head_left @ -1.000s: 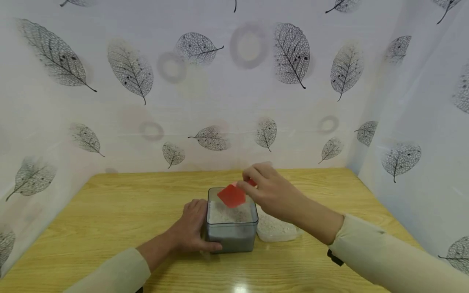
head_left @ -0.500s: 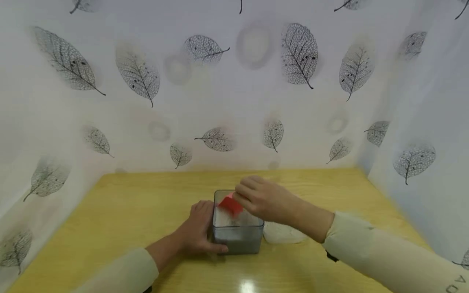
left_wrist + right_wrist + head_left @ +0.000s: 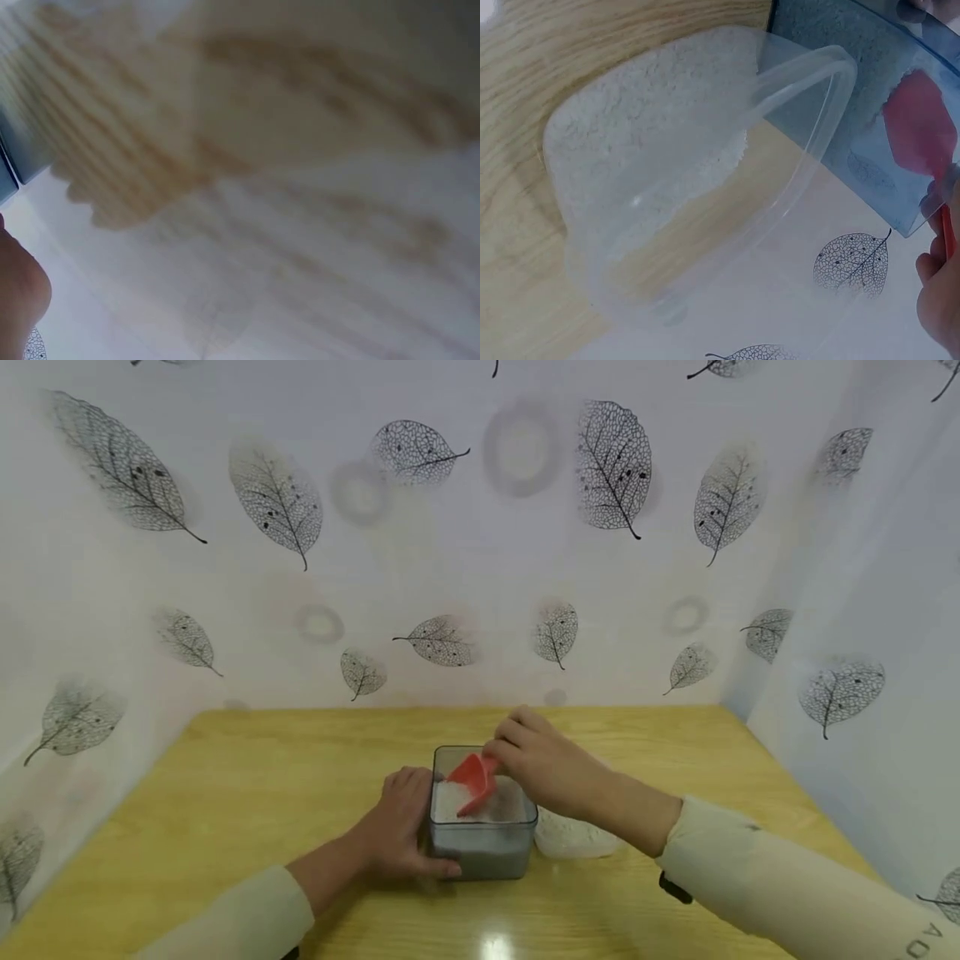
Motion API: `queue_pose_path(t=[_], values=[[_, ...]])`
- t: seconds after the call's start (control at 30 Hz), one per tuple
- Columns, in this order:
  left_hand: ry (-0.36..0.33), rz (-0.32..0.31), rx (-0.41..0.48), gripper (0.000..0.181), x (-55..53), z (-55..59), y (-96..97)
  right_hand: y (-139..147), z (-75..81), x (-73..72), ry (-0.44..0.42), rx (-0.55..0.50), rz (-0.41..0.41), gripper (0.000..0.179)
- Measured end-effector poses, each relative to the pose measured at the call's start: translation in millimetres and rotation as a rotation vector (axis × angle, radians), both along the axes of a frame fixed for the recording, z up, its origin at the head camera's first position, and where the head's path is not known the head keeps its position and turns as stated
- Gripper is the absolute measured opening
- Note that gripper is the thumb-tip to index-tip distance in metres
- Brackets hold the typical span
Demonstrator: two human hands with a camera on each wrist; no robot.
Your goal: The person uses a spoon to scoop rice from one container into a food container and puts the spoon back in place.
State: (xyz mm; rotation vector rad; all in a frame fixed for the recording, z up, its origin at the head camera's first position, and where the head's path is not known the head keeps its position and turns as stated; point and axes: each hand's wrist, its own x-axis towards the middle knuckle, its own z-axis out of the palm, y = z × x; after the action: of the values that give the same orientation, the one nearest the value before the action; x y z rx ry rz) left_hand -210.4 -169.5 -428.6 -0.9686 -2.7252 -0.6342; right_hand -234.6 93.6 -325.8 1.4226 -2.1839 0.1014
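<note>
A red scoop (image 3: 476, 777) is in my right hand (image 3: 555, 770), which grips its handle. Its tilted bowl dips into the top of a grey see-through square container (image 3: 483, 853), over a white powdery or grainy fill. My left hand (image 3: 401, 831) holds this container from the left, thumb across the front and fingers along the side. The right wrist view shows the red scoop (image 3: 919, 124) through the container's clear wall (image 3: 866, 199). In the left wrist view only a blurred part of my left hand (image 3: 21, 292) and the container's edge appear.
To the right of the container stands a low clear plastic tub (image 3: 576, 839) with whitish powder in it, partly under my right forearm. Both stand on a wood-grain table (image 3: 300, 760). A leaf-patterned sheet (image 3: 480, 543) encloses the back and sides.
My right hand has lowered the scoop from above the rim into the container and turned it, so its bowl opening now shows. The left hand keeps its hold.
</note>
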Motion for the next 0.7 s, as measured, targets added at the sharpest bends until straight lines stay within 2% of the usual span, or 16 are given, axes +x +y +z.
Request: queue_pose_path(t=[0.07,0.27,0.5,0.7], values=[[0.005,-0.006,0.005,0.107,-1.2,3.4,-0.1,1,0.6,0.8,-0.048,-0.047,-0.022,0.016],[0.016,-0.016,0.012,0.107,-1.0,2.8,1.1,3,-8.1,7.6,-0.223,-0.217,-0.078,0.016],[-0.044,-0.008,0.032,0.108,4.2,-1.0,-1.0,4,-19.9,17.4,-0.464,-0.356,-0.188,0.017],[-0.015,-0.010,0.043,0.110,0.4,0.8,-0.7,10,-17.0,18.3,-0.544,-0.445,-0.261,0.021]])
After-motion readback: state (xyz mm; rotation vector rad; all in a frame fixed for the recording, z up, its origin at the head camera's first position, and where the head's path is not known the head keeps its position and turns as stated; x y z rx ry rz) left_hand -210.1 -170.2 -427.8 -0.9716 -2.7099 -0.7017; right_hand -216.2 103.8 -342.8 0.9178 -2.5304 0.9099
